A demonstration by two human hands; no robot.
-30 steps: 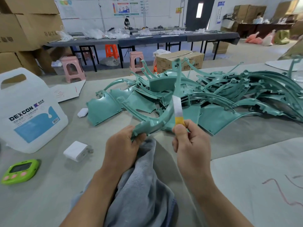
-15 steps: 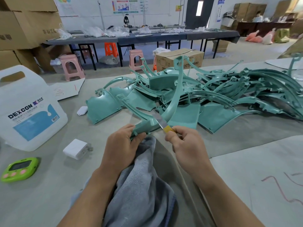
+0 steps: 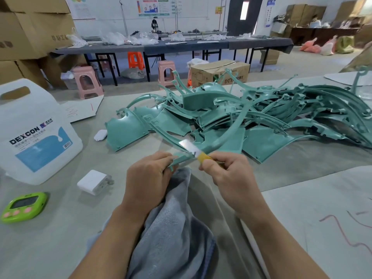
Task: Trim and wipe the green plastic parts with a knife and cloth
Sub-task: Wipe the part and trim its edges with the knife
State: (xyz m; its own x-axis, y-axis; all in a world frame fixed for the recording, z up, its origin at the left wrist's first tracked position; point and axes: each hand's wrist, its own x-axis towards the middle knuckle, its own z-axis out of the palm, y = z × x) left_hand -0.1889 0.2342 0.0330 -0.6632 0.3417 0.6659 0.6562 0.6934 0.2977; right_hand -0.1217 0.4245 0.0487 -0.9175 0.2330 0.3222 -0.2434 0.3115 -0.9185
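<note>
Head view: left hand (image 3: 149, 176) curls around end of curved green part (image 3: 182, 158), above grey cloth (image 3: 171, 228). Right hand (image 3: 227, 176) pinches knife (image 3: 196, 151), blade against part. Pile of green parts (image 3: 281, 117) lies behind on table (image 3: 60, 228).

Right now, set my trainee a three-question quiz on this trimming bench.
1. True or false: the knife blade lies across the curved green part that the left hand grips.
2. What hangs beneath the left hand? A) grey cloth B) paper sheet C) sponge
3. Fill in: the knife's yellow handle is pinched by the ____ hand.

Key: 1 true; 2 A; 3 right hand.
</note>
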